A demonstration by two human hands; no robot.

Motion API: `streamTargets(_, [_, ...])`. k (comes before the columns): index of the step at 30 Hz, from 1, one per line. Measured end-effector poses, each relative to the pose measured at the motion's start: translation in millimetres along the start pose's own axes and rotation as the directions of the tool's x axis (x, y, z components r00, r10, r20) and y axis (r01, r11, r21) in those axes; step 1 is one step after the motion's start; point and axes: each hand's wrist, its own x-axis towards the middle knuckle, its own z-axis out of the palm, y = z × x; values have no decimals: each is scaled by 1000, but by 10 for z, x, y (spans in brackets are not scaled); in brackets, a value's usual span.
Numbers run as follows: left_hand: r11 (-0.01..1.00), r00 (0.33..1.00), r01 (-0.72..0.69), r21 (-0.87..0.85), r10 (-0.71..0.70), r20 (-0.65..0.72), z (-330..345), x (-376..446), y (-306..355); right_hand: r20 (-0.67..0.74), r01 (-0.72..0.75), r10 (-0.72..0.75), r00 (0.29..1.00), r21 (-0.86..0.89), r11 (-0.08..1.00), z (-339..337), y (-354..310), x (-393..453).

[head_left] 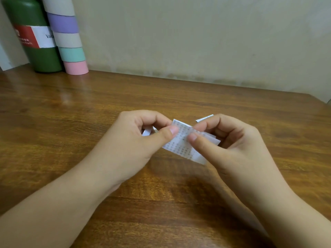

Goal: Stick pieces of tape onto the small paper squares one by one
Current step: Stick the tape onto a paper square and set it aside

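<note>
Both hands are up over the wooden table now, and between them sits a small printed paper piece, white with rows of grey dots, held just above the tabletop. The left hand pinches its left edge, thumb on top and curled fingers behind; the right hand pinches the other side, thumb pressed on the printed face, forefinger bent over the top edge. A plain white flap hangs off the piece's lower right, and I cannot tell whether that is tape being laid down or backing being peeled. I would call this mid-step: one piece being joined, nothing visibly finished. Just beyond the held piece, past the right forefinger, a narrow printed strip lies on the wood, and a bit of white paper peeks out under the left fingers, so more seems left to do. Far to the left of the piece, against the wall, stand a green bottle and a stack of coloured tape rolls, well clear. The thumbs themselves hide the contact line.
</note>
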Motion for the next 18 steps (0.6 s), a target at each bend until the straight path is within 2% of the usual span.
streamTargets(6, [987, 994, 18, -157, -35, -102, 13, 21, 32, -125, -39, 52, 991, 108, 993, -17, -6, 13])
streamTargets(11, [987, 994, 22, -158, -39, -104, 27, 8, 46, -200, -26, 48, 979, 112, 993, -22, 26, 22])
streamTargets(18, [984, 993, 38, -175, -57, -106, 32, 1, 43, -213, 1, 24, 977, 117, 993, -16, 31, 31])
